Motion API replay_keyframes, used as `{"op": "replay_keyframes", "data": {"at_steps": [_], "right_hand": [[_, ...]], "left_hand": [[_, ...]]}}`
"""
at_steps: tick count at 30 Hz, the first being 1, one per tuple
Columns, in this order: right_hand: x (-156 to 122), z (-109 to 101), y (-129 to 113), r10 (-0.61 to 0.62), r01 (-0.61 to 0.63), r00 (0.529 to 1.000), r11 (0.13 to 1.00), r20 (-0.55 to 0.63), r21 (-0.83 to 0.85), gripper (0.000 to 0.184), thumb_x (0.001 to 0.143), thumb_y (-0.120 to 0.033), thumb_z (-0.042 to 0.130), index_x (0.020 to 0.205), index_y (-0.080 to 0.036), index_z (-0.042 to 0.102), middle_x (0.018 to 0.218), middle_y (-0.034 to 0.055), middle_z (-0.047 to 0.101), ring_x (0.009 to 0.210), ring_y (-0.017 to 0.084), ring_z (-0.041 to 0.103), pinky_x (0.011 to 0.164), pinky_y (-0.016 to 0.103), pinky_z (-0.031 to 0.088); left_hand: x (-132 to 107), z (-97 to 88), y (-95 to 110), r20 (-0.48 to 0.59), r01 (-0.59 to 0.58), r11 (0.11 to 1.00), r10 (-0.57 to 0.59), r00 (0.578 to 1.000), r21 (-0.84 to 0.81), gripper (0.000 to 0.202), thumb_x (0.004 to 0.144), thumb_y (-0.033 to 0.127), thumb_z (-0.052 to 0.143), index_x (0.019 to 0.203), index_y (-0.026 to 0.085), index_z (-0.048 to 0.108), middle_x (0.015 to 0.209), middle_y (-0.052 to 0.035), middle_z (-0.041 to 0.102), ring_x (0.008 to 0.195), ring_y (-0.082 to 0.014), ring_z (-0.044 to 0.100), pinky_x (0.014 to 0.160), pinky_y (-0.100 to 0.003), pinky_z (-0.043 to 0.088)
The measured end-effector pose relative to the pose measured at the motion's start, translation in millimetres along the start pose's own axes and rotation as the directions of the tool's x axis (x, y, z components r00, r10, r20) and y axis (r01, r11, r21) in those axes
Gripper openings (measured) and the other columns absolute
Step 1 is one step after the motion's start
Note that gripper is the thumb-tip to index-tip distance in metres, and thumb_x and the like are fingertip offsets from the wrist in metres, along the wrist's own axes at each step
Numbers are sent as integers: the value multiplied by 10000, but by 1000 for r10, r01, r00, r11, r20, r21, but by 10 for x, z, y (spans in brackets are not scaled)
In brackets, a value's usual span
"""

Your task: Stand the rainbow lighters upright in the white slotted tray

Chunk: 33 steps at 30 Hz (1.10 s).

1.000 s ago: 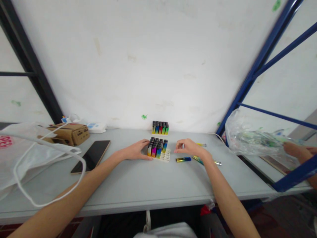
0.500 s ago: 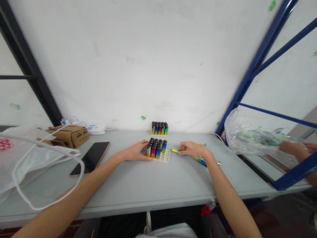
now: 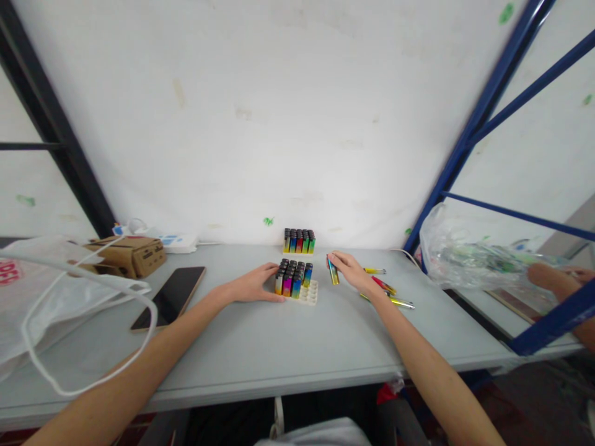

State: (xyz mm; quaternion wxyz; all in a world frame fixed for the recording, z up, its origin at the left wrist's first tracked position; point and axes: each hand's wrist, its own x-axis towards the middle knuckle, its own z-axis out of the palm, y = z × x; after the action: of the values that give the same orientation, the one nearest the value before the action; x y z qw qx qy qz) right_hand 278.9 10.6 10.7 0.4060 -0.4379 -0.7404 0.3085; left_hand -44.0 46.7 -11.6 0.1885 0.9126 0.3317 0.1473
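A white tray (image 3: pixel 308 294) with round holes stands on the table, partly filled with upright lighters (image 3: pixel 287 285) that have black tops and shiny coloured bodies. The holes on its right side show bare. My left hand (image 3: pixel 253 284) braces the tray's left side, thumb at the front corner and fingers bent behind. To the right of the tray, my right hand (image 3: pixel 349 269) pinches a lighter (image 3: pixel 333 272), raised nearly upright with its yellow end down. Several loose lighters (image 3: pixel 383 285) lie by my right wrist, one red and others yellow.
Against the wall stands a second tray of lighters (image 3: pixel 299 241). On the left are a phone (image 3: pixel 170 298), a cardboard box (image 3: pixel 127 255), a plastic bag (image 3: pixel 41 291) and a white cable. At right, beyond a blue frame (image 3: pixel 465 145), another person's hands hold a clear bag (image 3: pixel 483 254).
My right hand has lifted a lighter off the table and turned it from lying flat to nearly upright. My left hand stays on the tray.
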Motion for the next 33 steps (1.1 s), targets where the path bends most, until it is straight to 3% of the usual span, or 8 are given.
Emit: {"op": "replay_keyframes", "data": {"at_steps": [3,6,10,15,21,26,30,33], "right_hand": [[-23,127,-41,70,-85,995,965,71,246,445,961,-660,427,940,-220,496,866,37,625,737,169,603,702,308,507],[-34,249,-71,129,-156,986,939,106,306,430,957,-677,410,1014,-253,450,694,-36,537,547,134,499,568,272,478],[-26,378,-75,137,-141,990,968,31,208,445,935,-687,432,928,-245,479,585,-90,324,468,104,298,449,220,298],[-23,467,-39,-22,-4,978,992,-209,-125,503,912,-593,461,593,-219,354,568,-42,321,562,113,337,537,261,274],[-20,505,-58,-63,0,957,976,-282,-219,350,849,-420,445,583,-223,332,579,-36,309,572,116,332,551,264,235],[-23,473,-83,-103,30,965,957,-242,-289,418,927,-494,447,624,-212,384,594,-37,360,600,124,365,571,261,263],[-26,430,-97,-148,104,983,937,-109,-335,412,1002,-536,421,789,-199,525,713,-11,554,667,143,474,632,258,343],[-24,396,-101,-199,173,980,896,-22,-408,416,1039,-513,371,818,-203,536,769,20,602,710,161,516,675,270,372]], "left_hand": [[2,3,-8,7,0,1000,1,1000,-4,889,761,725,703,1438,187,494,1503,-140,483,1377,-336,469,1181,-408,360],[3,2,-4,5,-5,1000,5,1000,-16,881,759,715,711,1436,193,499,1501,-135,488,1371,-336,476,1178,-412,367],[2,2,4,-9,-16,1000,16,1000,-22,885,755,713,715,1439,196,493,1505,-134,487,1377,-342,465,1178,-431,358],[3,0,13,2,0,1000,0,1000,-30,885,758,686,731,1443,182,485,1506,-142,482,1385,-338,459,1191,-428,342],[2,-5,21,-8,-20,999,19,1000,-46,859,754,684,734,1429,202,507,1489,-129,502,1362,-349,481,1171,-442,371],[0,-9,33,-9,-13,999,13,1000,-42,866,757,682,731,1433,193,498,1496,-131,494,1373,-343,471,1177,-433,363],[1,-11,38,1,7,999,-7,1000,-41,881,753,680,735,1431,170,498,1501,-144,486,1385,-346,457,1188,-433,350],[2,-10,32,10,13,999,-13,1000,-33,883,757,677,735,1440,173,490,1507,-147,479,1392,-338,451,1193,-420,341]]}}
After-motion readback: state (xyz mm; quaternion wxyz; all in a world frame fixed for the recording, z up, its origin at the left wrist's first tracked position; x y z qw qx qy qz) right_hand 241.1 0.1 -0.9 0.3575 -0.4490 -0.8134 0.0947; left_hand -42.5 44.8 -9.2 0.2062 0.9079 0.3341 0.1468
